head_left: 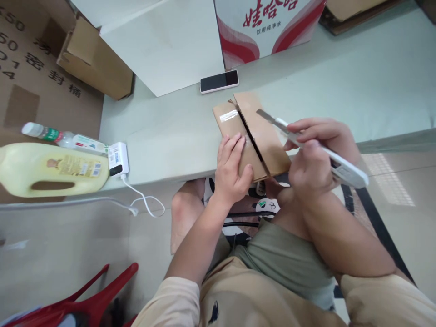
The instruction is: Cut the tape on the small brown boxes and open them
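Note:
A small brown cardboard box (262, 131) lies at the table's front edge, with a dark gap running between its two top flaps. Clear shiny tape (229, 116) sticks to the left flap. My left hand (233, 168) rests flat on that flap, fingers stretched out and thumb apart. In my right hand (315, 159) is a white utility knife (347, 170), gripped around its handle. Its bare blade (265, 116) points to the upper left, above the right flap; whether it touches the cardboard I cannot tell.
A phone (220, 82) lies behind the box, before a white carton (177, 45) and a red-and-white carton (269, 32). To the left are a yellow jug (54, 170), a plastic bottle (64, 137) and a white charger (118, 159) with a cable. A red stool (98, 290) stands lower left.

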Action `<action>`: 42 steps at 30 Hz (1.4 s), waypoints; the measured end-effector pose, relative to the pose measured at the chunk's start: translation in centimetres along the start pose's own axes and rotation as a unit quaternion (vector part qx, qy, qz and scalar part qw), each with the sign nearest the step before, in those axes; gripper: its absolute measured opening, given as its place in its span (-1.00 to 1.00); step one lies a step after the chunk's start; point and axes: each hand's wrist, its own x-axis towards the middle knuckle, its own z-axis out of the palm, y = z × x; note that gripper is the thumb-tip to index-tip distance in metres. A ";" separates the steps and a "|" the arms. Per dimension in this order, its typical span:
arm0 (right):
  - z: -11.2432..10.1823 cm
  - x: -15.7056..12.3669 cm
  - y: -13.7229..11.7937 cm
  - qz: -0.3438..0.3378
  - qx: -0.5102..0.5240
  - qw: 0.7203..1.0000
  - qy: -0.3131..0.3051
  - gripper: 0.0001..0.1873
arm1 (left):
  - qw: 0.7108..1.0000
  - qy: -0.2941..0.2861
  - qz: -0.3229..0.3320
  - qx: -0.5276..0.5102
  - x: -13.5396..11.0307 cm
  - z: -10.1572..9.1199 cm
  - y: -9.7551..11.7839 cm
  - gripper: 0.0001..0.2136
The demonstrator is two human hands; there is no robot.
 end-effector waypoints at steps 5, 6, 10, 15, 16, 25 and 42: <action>-0.4 1.3 3.2 0.016 -0.044 0.996 0.076 -0.85 | 0.999 -0.009 -0.028 -0.027 -0.2 -1.0 -1.2 -0.43; -0.5 1.4 4.1 0.022 -0.060 0.996 0.056 -0.85 | 0.999 -0.010 -0.034 -0.035 -0.3 -1.4 -1.6 -0.42; 0.1 1.1 6.7 0.036 -0.083 0.996 -0.028 -0.86 | 0.993 0.011 -0.083 -0.086 -1.6 -3.2 -3.9 -0.39; 2.3 -0.3 6.4 0.016 -0.205 0.971 -0.125 -0.81 | 0.911 0.101 -0.273 -0.291 -4.9 -4.7 -6.4 -0.35; 2.8 -0.6 6.1 0.028 -0.232 0.962 -0.142 -0.80 | 0.885 0.118 -0.310 -0.326 -5.4 -4.9 -6.5 -0.32; 4.2 -0.4 4.6 0.103 -0.345 0.916 -0.174 -0.73 | 0.818 0.212 -0.401 -0.353 -5.6 -6.0 -6.2 -0.41; 2.1 0.4 9.0 0.143 -0.312 0.901 -0.267 -0.54 | 0.775 0.245 -0.435 -0.388 -5.0 -6.4 -6.3 -0.46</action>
